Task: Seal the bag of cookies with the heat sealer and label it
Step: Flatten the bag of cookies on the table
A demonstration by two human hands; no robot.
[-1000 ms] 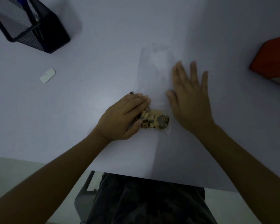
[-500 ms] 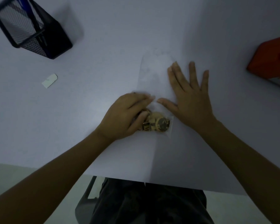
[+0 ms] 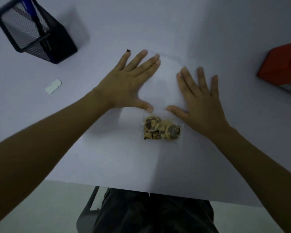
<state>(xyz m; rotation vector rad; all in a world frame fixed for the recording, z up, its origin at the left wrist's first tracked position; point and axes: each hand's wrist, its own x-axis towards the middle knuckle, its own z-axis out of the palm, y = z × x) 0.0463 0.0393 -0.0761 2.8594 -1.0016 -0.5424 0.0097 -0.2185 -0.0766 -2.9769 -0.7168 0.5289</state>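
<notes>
At ten o'clock we see a black mesh holder (image 3: 35, 31), a small white label (image 3: 53, 86) below it. Our left hand (image 3: 124, 83) and right hand (image 3: 200, 101) lie flat, fingers spread, pressing the clear bag (image 3: 161, 86); cookies (image 3: 160, 127) sit at its six-o'clock end. An orange box (image 3: 282, 68) at three o'clock.

1. Bare white table (image 3: 107, 157) lies open from 5 to 8 o'clock, below the cookies (image 3: 160, 129).
2. At 10 o'clock a black mesh pen holder (image 3: 35, 31) stands in the way; a small white label (image 3: 53, 84) lies flat near it.
3. At 3 o'clock an orange heat sealer (image 3: 282, 64) blocks the edge.
4. The left hand (image 3: 124, 83) and right hand (image 3: 200, 101) lie flat, flanking the clear bag (image 3: 163, 84), with a gap between them towards 12 o'clock.
</notes>
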